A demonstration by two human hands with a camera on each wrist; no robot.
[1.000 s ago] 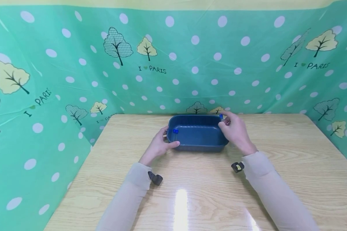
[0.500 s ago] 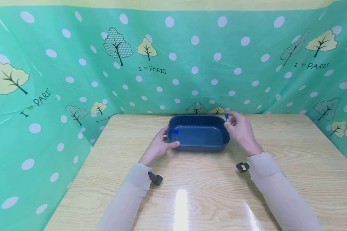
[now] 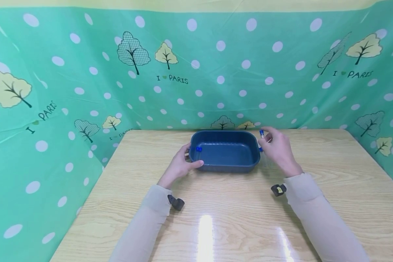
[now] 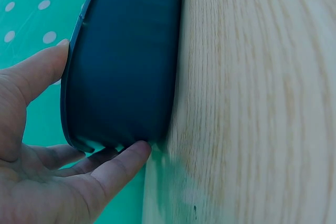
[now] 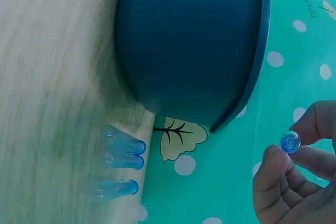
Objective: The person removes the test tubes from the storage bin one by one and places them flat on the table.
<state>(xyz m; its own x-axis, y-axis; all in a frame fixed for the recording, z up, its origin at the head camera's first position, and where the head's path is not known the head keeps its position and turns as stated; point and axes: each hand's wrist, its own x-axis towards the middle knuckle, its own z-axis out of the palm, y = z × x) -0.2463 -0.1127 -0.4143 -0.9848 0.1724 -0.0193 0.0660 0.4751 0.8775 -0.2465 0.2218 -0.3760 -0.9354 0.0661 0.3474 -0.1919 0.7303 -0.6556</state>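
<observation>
A dark blue plastic basin (image 3: 227, 168) sits on the wooden table. At its left end my left hand (image 3: 180, 164) holds it, thumb on the front rim and fingers against the end wall, as the left wrist view also shows on the basin (image 4: 123, 61). Two blue-capped clear tubes (image 3: 199, 150) are inside the basin by that hand. My right hand (image 3: 278, 147) pinches another blue-capped tube (image 3: 261, 134) between thumb and fingers, just past the basin's right end. In the right wrist view, three clear tubes with blue tops (image 5: 122, 159) stand on the table beside the basin.
The pale wood table (image 3: 229, 203) ends at a green dotted cloth (image 3: 221, 78) hanging close behind the basin. The same cloth runs along the left and right sides. A bright light reflection lies on the table's near part.
My right hand has moved right with the tube, from over the basin's right end to outside it. A blue cap now shows below that hand. The left hand has stayed in place.
</observation>
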